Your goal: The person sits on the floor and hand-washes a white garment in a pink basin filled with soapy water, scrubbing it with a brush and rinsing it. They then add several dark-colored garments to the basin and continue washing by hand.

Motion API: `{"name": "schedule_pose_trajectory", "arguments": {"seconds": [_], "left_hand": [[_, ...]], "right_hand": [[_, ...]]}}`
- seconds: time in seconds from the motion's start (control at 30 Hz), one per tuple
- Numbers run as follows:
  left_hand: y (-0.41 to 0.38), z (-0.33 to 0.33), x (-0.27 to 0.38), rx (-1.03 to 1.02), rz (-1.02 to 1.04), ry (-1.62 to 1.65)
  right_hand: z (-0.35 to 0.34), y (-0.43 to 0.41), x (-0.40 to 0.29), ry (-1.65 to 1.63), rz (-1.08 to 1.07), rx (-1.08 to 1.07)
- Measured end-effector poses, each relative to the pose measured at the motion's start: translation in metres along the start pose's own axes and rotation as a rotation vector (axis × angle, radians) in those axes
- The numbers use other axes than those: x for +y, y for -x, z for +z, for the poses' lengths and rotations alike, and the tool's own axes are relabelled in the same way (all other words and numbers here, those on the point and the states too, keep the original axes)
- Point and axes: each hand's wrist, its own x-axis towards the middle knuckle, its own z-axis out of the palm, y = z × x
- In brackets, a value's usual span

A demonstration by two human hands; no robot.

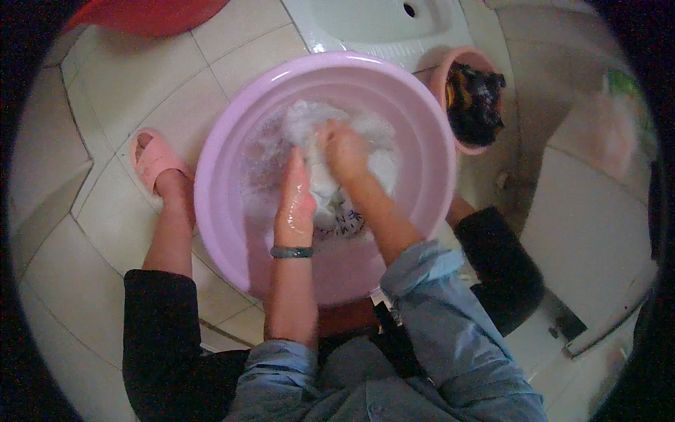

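Note:
Between my knees stands a large pink-purple plastic basin (221, 132) holding sudsy water. A wet white cloth (332, 200) with dark printed lettering lies bunched in it, partly under water. My left hand (298, 187), a dark bracelet at its wrist, is stretched along the left side of the cloth with its palm turned inward; its thumb lies near the fabric. My right hand (345, 150) is curled on the upper part of the cloth, slightly blurred, with fabric under its fingers. White foam floats around both hands.
A small pink bucket (440, 79) with dark, wet-looking items stands right of the basin. Beyond the basin is a white ceramic fixture (390, 31) with a drain hole. A red object (158, 16) is at the upper left. Pale tiles (211, 39) cover the floor.

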Motion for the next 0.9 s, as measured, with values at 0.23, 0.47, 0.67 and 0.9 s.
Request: {"name": "schedule_pose_trajectory", "arguments": {"seconds": [0.23,0.47,0.67,0.9], "left_hand": [[-0.016,0.013,0.032,0.247,0.437,-0.547],[-0.016,-0.006,0.017,0.236,0.134,-0.542],[-0.048,-0.048,0.003,0.280,0.121,-0.109],[-0.041,-0.034,0.006,-0.098,-0.130,0.068]], "right_hand": [[-0.008,0.008,0.122,-0.369,0.299,0.073],[0.013,-0.001,0.041,-0.969,0.180,-0.302],[-0.020,-0.012,0.089,-0.749,0.370,-0.054],[0.000,0.018,0.038,-0.437,0.031,-0.105]]}}
